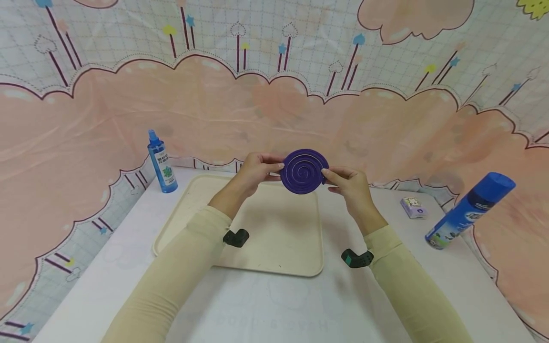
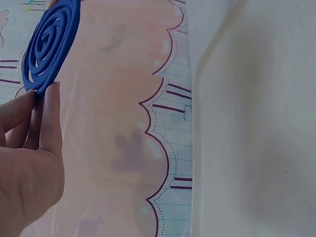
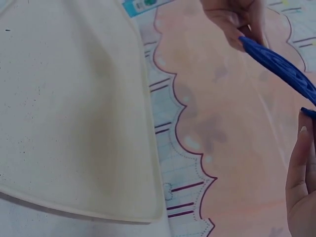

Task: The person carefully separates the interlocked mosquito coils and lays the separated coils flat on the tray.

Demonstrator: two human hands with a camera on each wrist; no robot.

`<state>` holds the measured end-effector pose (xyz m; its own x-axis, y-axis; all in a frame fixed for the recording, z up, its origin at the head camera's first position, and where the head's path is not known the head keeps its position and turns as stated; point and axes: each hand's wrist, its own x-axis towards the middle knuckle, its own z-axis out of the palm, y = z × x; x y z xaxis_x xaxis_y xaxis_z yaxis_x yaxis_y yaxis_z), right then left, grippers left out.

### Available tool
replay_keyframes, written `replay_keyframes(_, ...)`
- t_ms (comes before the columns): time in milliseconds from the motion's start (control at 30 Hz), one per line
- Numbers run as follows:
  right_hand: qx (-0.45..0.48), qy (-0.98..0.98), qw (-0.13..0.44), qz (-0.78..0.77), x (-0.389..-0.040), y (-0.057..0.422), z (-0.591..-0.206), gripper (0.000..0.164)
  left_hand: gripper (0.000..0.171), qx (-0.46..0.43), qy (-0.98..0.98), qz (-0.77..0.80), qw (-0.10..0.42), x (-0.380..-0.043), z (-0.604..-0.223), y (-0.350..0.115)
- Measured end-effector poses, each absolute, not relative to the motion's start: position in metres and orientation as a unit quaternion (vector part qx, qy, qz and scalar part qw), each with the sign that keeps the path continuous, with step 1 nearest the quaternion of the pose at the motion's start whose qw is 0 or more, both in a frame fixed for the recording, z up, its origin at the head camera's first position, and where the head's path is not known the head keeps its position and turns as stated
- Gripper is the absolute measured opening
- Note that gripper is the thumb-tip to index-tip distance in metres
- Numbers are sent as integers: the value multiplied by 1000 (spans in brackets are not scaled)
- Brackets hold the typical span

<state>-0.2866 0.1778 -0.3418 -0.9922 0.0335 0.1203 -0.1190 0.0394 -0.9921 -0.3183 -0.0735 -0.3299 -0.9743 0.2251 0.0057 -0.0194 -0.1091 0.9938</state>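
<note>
Where the white tabletop (image 1: 283,305) starts on my left, a see-through blue plastic bottle (image 1: 163,166) stands near a cream tray (image 1: 274,247), flat, round-cornered and dotted with dark specks. A pale cloth sleeve (image 1: 180,271) hides some of the tray. The left hand (image 1: 253,172) pinches a coil (image 1: 303,171) by one edge and the right hand (image 1: 350,185) pinches the opposite edge, each grip closed down to the coil's thickness. Farther right, a small lilac box (image 1: 413,208) lies near a glossy blue can (image 1: 469,210); I can't read their print. My right wrist view cuts the coil off. It's raised in the air, covering the tray's far right corner from the head: a smooth spiral disc, purple there, blue at the wrists, narrow gaps between its rings.
</note>
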Motion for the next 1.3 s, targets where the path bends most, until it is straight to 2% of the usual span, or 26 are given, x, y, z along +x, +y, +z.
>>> replay_keyframes(167,30,-715,44,697,-287,180,-343,12,34,85,665,735,99,-319,-333,-76)
replay_keyframes(367,13,-707,35,706,-287,180,-343,15,33,121,680,721,58,-320,-336,-75)
replay_keyframes(500,-2,-712,51,700,-287,179,-345,11,31,123,688,714,44,-319,-337,-73)
replay_keyframes(700,-2,-735,90,672,-287,177,-350,3,30,100,684,719,69,-320,-339,-71)
replay_keyframes(900,-3,-774,111,624,-286,174,-348,36,29,99,704,701,55,-320,-340,-71)
replay_keyframes(1100,-18,-784,102,612,-286,173,-347,39,27,121,730,673,10,-320,-342,-71)
replay_keyframes(1300,-5,-773,99,626,-285,173,-351,40,29,106,701,702,61,-322,-343,-75)
